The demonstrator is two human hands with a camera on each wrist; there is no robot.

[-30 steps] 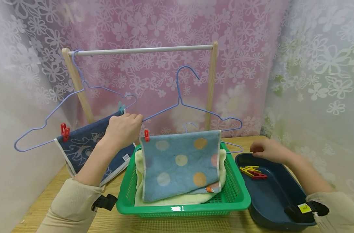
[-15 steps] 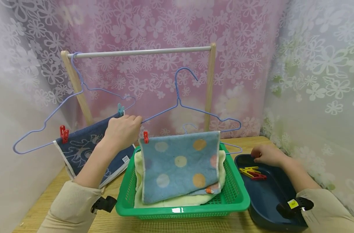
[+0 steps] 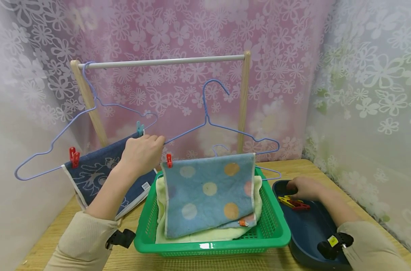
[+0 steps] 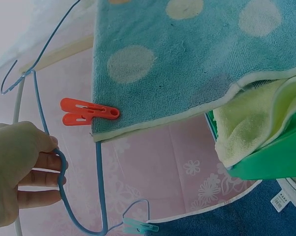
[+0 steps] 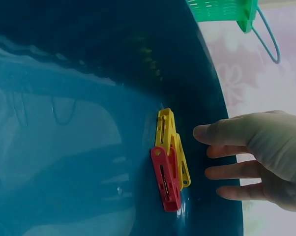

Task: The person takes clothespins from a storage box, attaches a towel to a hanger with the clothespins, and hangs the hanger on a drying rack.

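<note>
One red clothespin (image 5: pixel 170 179) lies near the right hand (image 5: pixel 273 150), fingers spread; the left hand (image 3: pixel 142 153) pinches a hanger (image 4: pixel 101 187).

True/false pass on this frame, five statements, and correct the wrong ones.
1. The left hand holds a blue hanger. True.
2. The blue hanger is hung up. False: the head view shows it clear of the rail.
3. The polka-dot towel has a red clip at one top corner. True.
4. The tray holds yellow clothespins and a red clothespin. True.
5. One of those clothespins is being pinched. False: the right wrist view shows a gap between them and the right hand.
</note>
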